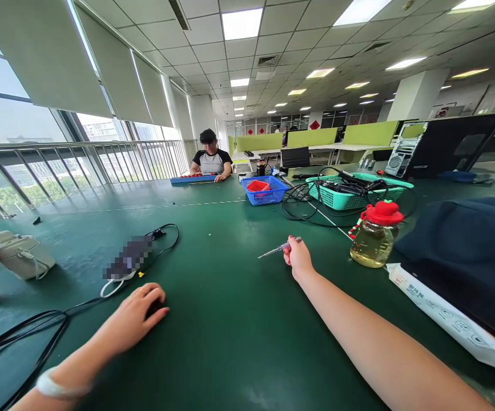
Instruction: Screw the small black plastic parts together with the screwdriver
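My right hand [298, 258] is closed around the handle of a slim screwdriver [276, 249], held over the green tabletop [225, 319]. Its metal shaft points left, and the handle end pokes out past my fingers. On the left, my left hand [138, 313] rests low over the table with its fingers curled. A dark patch shows between thumb and fingers; whether it is an object or shadow, I cannot tell. Just beyond that hand lies a dark, blurred-out device [129, 257] with a white loop and a black cable.
A jar with a red lid [373, 237] stands right of my right hand, near a wipes packet [439, 314] and dark cloth [465, 245]. Farther back are a blue basket [266, 196] and a teal basket [337, 200] of cables. A person [210, 160] sits across the table.
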{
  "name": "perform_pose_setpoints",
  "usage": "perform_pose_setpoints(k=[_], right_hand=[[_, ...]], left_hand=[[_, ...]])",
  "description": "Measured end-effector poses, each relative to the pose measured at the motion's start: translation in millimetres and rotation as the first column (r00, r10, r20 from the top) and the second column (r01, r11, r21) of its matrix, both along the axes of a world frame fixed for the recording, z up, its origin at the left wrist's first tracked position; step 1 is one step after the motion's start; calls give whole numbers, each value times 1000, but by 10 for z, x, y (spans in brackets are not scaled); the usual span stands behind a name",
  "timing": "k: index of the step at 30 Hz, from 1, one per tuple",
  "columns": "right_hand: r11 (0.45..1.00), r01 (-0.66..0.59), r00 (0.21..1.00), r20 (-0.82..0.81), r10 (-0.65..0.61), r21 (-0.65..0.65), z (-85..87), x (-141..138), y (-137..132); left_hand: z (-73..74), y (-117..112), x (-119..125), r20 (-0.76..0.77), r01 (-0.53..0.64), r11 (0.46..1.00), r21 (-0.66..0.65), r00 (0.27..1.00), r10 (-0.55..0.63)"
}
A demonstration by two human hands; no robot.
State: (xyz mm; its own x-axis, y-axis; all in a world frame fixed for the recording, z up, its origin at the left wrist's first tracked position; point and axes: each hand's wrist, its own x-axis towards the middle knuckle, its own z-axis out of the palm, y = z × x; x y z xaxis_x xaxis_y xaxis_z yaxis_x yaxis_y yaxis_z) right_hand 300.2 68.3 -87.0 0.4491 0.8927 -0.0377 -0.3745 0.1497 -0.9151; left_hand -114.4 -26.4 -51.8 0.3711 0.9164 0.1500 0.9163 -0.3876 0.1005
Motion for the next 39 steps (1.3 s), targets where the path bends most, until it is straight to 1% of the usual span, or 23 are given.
perform_pose_setpoints(k=[3,5,7,9,13,15,19,23,25,28,30,33,35,39], right_hand=[[1000,-3,1000,5,3,-1,0,7,0],[1000,-2,1000,11,2,-2,0,12,-2],[1000,-3,1000,18,3,-5,-1,15,-4],[1000,-4,1000,23,5,-9,0,15,-5],[1000,-9,1000,27,10,-18,4,11,-9],[1000,-14,999,31,15,-19,7,11,-13],[1000,-15,999,36,16,-24,11,12,-20],[999,-15,999,36,16,-28,13,9,-17],[999,-18,999,36,19,-31,13,7,-15],[999,-25,999,39,26,-28,14,5,-17],[999,-27,999,42,28,-25,17,4,-22],[999,-22,999,48,23,-23,21,2,-32],[1000,-19,999,50,20,-23,23,1,-36],[1000,-20,998,52,21,-23,24,1,-35]], left_hand=[[-35,-30,-526,-17,-102,992,79,994,104],[-78,-87,-776,-11,-174,976,131,984,177],[-122,-162,-922,4,-207,969,135,978,208],[-154,-237,-972,25,-219,970,102,976,218],[-166,-318,-906,65,-276,959,67,960,271],[-152,-316,-856,78,-308,949,62,950,303],[-104,-270,-786,62,-388,921,-21,919,388],[-39,-262,-736,43,-423,904,-69,904,426],[3,-277,-709,56,-462,884,-64,883,466],[93,-295,-653,81,-559,829,5,826,557],[166,-291,-602,114,-588,808,35,806,581],[257,-259,-527,199,-569,822,26,809,553],[285,-228,-500,220,-544,839,22,821,527],[259,-158,-517,145,-481,876,39,870,471]])
